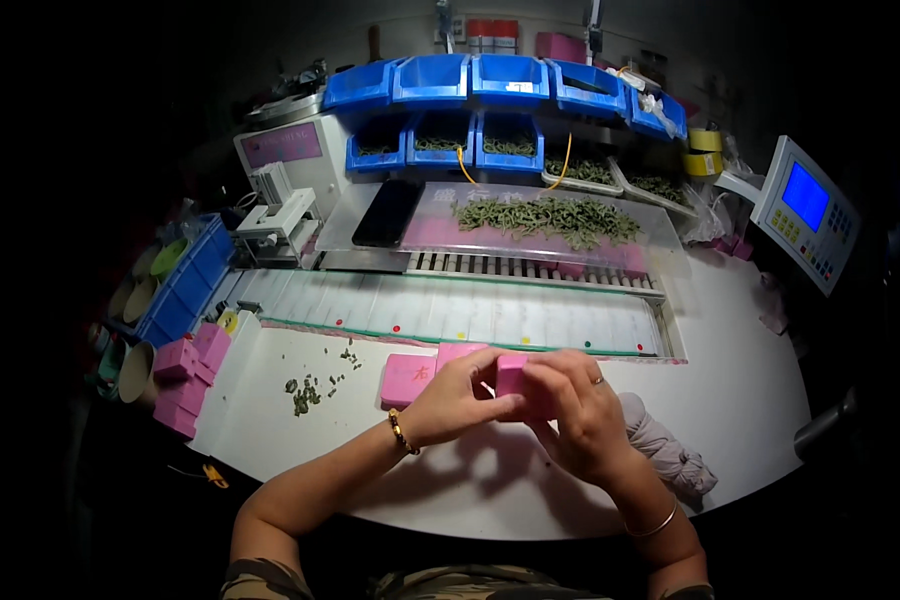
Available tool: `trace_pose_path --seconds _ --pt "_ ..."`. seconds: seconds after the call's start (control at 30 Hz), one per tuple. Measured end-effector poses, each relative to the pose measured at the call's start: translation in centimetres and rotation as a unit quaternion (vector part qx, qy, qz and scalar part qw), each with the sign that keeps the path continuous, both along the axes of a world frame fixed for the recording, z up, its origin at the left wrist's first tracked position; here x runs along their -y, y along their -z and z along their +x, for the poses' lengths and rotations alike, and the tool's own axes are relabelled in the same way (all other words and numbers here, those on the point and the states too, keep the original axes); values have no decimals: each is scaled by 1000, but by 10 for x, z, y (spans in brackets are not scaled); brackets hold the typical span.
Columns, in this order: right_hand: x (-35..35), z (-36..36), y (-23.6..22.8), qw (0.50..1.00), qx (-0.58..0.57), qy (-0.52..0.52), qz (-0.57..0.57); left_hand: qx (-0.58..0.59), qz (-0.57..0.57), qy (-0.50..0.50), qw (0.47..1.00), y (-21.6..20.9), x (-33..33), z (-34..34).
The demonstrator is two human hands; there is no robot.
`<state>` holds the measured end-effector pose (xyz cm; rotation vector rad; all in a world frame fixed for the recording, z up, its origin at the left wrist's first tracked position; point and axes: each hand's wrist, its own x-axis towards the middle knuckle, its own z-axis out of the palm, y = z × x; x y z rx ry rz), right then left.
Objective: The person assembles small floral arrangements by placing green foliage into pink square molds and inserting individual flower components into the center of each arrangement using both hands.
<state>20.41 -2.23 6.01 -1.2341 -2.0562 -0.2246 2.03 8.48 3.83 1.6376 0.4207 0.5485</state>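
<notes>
In front of my chest, both hands hold a pink block [512, 374] just above the white worktop [450, 492]. My left hand [452, 402] grips its left side with thumb and fingers, a beaded bracelet on the wrist. Over its top and right side curl the fingers of my right hand [587, 412], which hide much of it. Close behind my left hand lie a pink block with a red mark [407, 380] and another pink block [459, 353]. Farther left, small dark green dried pieces [306, 394] are scattered on the worktop. A crumpled pale cloth [662, 447] lies beside my right wrist.
Behind the blocks runs a white sectioned track [450, 310] with a row of rollers. Above it, a clear shelf [660, 236] bears a black phone [388, 212] and dried green pieces [555, 220]. Blue bins [432, 78] stand behind; a control panel [808, 205] stands right, pink blocks [182, 385] left.
</notes>
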Motion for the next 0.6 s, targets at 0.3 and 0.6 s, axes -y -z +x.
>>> trace_pose_path --seconds 0.3,0.6 --pt "44 -3 -2 996 -29 18 -83 -53 244 -87 964 21 53 -17" --pt "40 -30 12 994 39 46 -96 -55 219 -48 973 24 71 -23"
